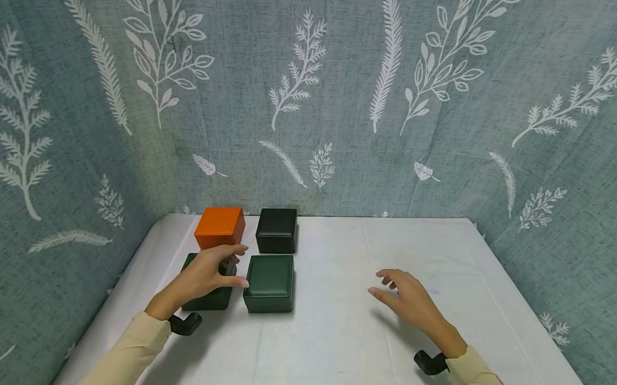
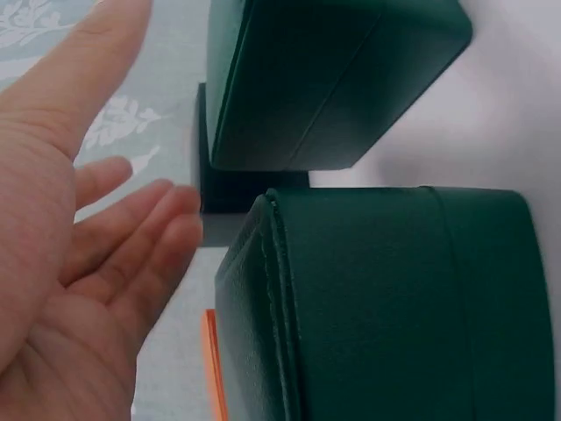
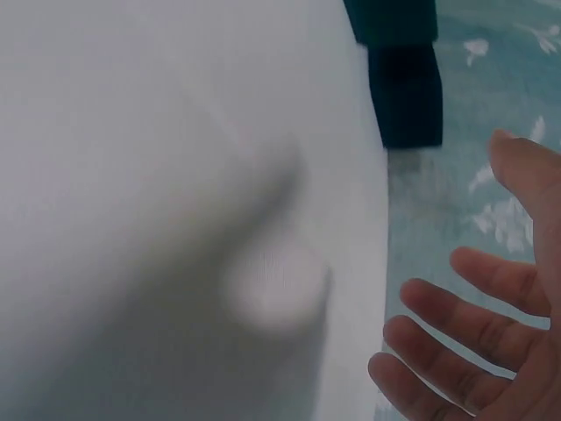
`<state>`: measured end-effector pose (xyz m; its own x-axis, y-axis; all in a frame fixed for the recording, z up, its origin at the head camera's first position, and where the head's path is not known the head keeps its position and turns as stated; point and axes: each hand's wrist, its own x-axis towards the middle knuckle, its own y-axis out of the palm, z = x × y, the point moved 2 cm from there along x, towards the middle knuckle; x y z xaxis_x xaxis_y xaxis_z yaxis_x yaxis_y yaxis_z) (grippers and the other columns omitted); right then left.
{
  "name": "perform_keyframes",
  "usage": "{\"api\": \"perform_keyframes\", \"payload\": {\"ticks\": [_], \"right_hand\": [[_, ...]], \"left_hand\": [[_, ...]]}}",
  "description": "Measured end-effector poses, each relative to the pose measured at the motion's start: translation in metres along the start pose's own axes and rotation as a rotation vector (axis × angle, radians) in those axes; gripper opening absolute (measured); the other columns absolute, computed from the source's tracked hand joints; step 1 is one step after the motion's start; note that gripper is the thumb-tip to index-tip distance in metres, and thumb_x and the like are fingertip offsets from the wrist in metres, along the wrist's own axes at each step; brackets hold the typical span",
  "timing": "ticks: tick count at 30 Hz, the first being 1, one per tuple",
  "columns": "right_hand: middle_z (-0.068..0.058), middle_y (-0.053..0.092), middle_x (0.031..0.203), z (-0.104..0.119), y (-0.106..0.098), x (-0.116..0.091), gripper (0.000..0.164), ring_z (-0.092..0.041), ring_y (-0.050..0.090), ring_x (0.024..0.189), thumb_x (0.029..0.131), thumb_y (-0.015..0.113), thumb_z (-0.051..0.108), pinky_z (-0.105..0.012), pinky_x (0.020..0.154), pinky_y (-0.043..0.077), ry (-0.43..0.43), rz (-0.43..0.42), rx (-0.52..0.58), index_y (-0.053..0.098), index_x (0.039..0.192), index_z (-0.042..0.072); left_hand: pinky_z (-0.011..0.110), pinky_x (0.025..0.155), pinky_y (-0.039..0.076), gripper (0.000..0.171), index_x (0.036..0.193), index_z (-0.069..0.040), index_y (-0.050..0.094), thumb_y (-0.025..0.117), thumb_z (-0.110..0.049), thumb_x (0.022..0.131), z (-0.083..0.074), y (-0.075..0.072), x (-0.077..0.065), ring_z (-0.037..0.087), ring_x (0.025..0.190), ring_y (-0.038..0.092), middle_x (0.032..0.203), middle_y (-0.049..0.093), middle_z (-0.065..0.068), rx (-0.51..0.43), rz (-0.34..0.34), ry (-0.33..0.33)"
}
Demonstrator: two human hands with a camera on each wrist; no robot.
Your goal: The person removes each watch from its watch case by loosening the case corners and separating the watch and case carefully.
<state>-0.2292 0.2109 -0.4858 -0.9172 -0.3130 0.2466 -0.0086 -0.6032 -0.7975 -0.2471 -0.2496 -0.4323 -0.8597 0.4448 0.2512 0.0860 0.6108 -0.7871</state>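
My left hand (image 1: pixel 203 276) hovers above the left green box (image 1: pixel 214 300), thumb and fingers spread apart and holding nothing. Its thumb tip appears close to the right green box (image 1: pixel 270 279); whether they touch I cannot tell. In the left wrist view, the hand (image 2: pixel 88 254) is beside both green boxes, with a gap showing between it and the nearer box (image 2: pixel 394 307). Behind stand an orange box (image 1: pixel 219 223) and a black box (image 1: pixel 276 231). My right hand (image 1: pixel 409 301) is raised over the table at right, fingers loosely bent, nothing in it.
A white cloth covers the table (image 1: pixel 334 340). Blue-green curtains (image 1: pixel 350 177) with white leaf patterns enclose its back and sides. Black straps with camera mounts sit on the left wrist (image 1: pixel 185 324) and right wrist (image 1: pixel 430 362).
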Motion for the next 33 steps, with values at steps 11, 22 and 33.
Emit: {"api": "perform_keyframes", "payload": {"ticks": [11, 22, 33], "right_hand": [[-0.008, 0.069, 0.112, 0.038, 0.036, 0.021, 0.054, -0.024, 0.063, 0.100, 0.096, 0.071, 0.047, -0.042, 0.084, 0.053, -0.085, 0.070, 0.084, 0.068, 0.130, 0.004], [-0.006, 0.069, 0.111, 0.065, 0.062, 0.034, 0.056, -0.022, 0.062, 0.102, 0.096, 0.070, 0.050, -0.044, 0.087, 0.053, -0.112, 0.142, 0.125, 0.068, 0.129, 0.005], [-0.003, 0.069, 0.108, 0.080, 0.082, 0.045, 0.060, -0.020, 0.061, 0.102, 0.094, 0.070, 0.054, -0.040, 0.088, 0.052, -0.156, 0.159, 0.090, 0.068, 0.131, 0.006]], "left_hand": [[0.048, 0.088, 0.057, 0.085, 0.141, 0.003, 0.059, 0.093, -0.033, 0.072, 0.000, 0.005, 0.009, 0.021, 0.098, 0.065, 0.129, 0.066, 0.016, -0.038, 0.103, 0.018], [0.052, 0.095, 0.054, 0.094, 0.145, 0.008, 0.051, 0.092, -0.035, 0.072, 0.002, 0.009, 0.011, 0.039, 0.109, 0.064, 0.136, 0.060, 0.021, -0.057, 0.185, 0.002], [0.052, 0.096, 0.054, 0.103, 0.149, 0.010, 0.046, 0.092, -0.039, 0.071, 0.006, 0.010, 0.018, 0.034, 0.113, 0.064, 0.136, 0.057, 0.019, -0.012, 0.269, -0.065]]}}
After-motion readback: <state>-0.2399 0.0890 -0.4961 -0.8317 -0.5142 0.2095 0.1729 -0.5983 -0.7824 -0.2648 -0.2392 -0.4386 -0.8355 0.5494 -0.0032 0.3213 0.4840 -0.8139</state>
